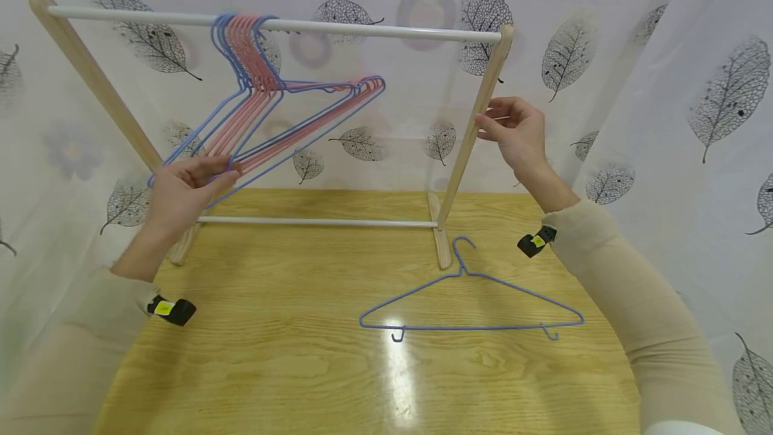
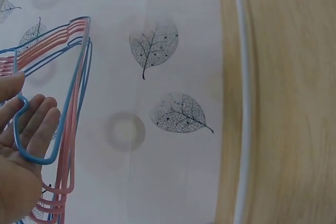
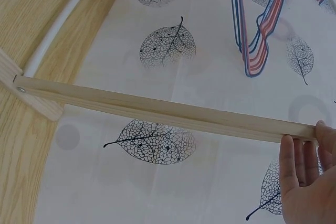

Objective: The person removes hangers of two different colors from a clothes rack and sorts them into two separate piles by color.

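My left hand (image 1: 187,193) pinched the near blue hanger (image 2: 65,114) by its lower corner where it hung with the bunch of hangers (image 1: 253,52) on the white rail (image 1: 386,29), while my right hand (image 1: 519,131) gripped the rack's wooden post (image 1: 466,153). The hanger looked light, stiff and smooth enough to slip, best taken near its top. I could read no brand or writing, even on the yellow wrist patches (image 1: 164,307).

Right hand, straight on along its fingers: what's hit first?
The right wooden post, which the right hand appears to pinch. Past it, perhaps the hanging hangers; depth is unclear.
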`<state>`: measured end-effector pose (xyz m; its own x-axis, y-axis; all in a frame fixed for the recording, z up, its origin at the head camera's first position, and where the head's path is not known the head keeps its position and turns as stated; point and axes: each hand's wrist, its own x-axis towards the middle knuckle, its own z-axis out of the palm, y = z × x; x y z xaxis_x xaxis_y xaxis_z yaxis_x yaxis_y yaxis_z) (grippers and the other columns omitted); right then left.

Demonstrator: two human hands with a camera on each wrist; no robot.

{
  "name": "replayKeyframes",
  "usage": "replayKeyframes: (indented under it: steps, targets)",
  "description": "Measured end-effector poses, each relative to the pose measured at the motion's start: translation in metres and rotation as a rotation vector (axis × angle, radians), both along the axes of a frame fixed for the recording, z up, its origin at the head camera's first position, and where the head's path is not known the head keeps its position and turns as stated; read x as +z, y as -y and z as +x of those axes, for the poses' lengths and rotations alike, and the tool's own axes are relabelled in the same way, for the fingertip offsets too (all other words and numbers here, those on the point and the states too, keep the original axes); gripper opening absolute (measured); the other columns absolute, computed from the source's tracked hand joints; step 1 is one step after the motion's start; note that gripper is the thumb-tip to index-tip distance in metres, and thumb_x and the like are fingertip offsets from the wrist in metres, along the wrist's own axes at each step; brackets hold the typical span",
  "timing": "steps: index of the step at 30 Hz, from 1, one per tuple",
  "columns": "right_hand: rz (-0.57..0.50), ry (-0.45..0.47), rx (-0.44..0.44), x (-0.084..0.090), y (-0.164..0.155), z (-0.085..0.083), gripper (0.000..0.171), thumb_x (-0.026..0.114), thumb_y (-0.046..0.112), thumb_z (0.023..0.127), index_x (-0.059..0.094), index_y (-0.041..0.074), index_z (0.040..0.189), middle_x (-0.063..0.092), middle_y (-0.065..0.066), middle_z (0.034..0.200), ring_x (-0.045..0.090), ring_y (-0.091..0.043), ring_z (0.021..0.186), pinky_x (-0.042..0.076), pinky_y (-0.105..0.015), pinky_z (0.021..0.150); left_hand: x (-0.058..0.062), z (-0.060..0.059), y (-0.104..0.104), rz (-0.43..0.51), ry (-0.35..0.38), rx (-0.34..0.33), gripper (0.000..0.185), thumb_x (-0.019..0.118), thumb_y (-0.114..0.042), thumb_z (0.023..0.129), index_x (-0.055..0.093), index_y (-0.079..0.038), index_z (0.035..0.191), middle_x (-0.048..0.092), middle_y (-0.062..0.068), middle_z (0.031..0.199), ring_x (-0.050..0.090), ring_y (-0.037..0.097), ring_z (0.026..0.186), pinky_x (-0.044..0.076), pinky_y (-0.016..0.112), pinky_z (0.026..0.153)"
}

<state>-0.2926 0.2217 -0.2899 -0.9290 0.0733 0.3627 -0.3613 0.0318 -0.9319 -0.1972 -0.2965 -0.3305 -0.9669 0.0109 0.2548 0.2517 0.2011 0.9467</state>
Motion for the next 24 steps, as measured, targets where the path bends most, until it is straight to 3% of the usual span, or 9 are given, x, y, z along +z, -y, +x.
replayKeyframes:
  steps: [1, 5, 7, 8, 10, 15, 24]
  targets:
    - [-0.001, 0.000, 0.001, 0.000, 0.000, 0.000, 0.018, 0.079, 0.002, 0.093, 0.074, 0.006, 0.109, 0.070, 0.002, 0.091, 0.073, -0.007, 0.082, 0.067, -0.021, 0.074, -0.002, 0.001, -0.001, 0.014, 0.007, 0.000, 0.030, 0.076, -0.003, 0.096, 0.074, 0.000, 0.125, 0.082, -0.018, 0.100, 0.077, -0.001, 0.103, 0.061, 0.009, 0.084]
    - [0.001, -0.001, 0.003, -0.001, -0.001, -0.001, 0.018, 0.079, 0.002, 0.093, 0.074, 0.006, 0.109, 0.070, 0.002, 0.091, 0.073, -0.007, 0.082, 0.067, -0.021, 0.074, -0.013, 0.000, -0.004, 0.144, -0.019, -0.043, 0.029, 0.075, 0.002, 0.095, 0.073, 0.007, 0.123, 0.083, -0.010, 0.103, 0.077, 0.003, 0.108, 0.060, 0.012, 0.089]
    - [0.006, -0.001, 0.002, -0.001, -0.001, -0.001, 0.018, 0.079, 0.002, 0.093, 0.074, 0.006, 0.110, 0.070, 0.002, 0.091, 0.073, -0.007, 0.082, 0.067, -0.021, 0.074, -0.017, -0.001, -0.006, 0.169, -0.043, -0.046, 0.029, 0.073, 0.003, 0.096, 0.071, 0.011, 0.124, 0.083, -0.007, 0.104, 0.078, 0.005, 0.107, 0.061, 0.014, 0.089]
    - [0.009, -0.002, 0.002, -0.001, -0.001, -0.001, 0.018, 0.079, 0.003, 0.093, 0.074, 0.006, 0.110, 0.070, 0.002, 0.091, 0.073, -0.007, 0.083, 0.067, -0.021, 0.074, -0.019, -0.001, -0.007, 0.169, -0.063, -0.045, 0.029, 0.073, 0.003, 0.096, 0.070, 0.013, 0.124, 0.083, -0.007, 0.104, 0.080, 0.004, 0.095, 0.062, 0.016, 0.087]
    - [0.010, -0.003, 0.004, -0.001, -0.002, -0.001, 0.018, 0.079, 0.003, 0.093, 0.074, 0.006, 0.110, 0.070, 0.002, 0.091, 0.073, -0.007, 0.083, 0.067, -0.021, 0.074, -0.020, 0.000, -0.009, 0.188, -0.079, -0.038, 0.030, 0.071, 0.002, 0.098, 0.068, 0.015, 0.125, 0.084, -0.005, 0.104, 0.080, 0.006, 0.094, 0.063, 0.018, 0.086]
    - [0.008, -0.006, 0.011, -0.001, -0.001, -0.001, 0.018, 0.079, 0.003, 0.093, 0.074, 0.006, 0.110, 0.070, 0.002, 0.091, 0.073, -0.007, 0.083, 0.067, -0.021, 0.074, -0.015, 0.002, -0.015, 0.325, -0.114, -0.029, 0.027, 0.070, 0.000, 0.098, 0.070, 0.014, 0.122, 0.083, 0.005, 0.104, 0.082, 0.014, 0.095, 0.064, 0.025, 0.089]
    - [0.004, -0.002, 0.007, -0.002, -0.002, -0.001, 0.018, 0.080, 0.004, 0.093, 0.074, 0.006, 0.110, 0.070, 0.002, 0.091, 0.073, -0.008, 0.083, 0.067, -0.021, 0.074, 0.003, 0.010, -0.025, 0.420, -0.238, -0.079, 0.019, 0.065, 0.007, 0.099, 0.072, 0.014, 0.116, 0.083, 0.012, 0.100, 0.082, 0.018, 0.092, 0.064, 0.030, 0.087]
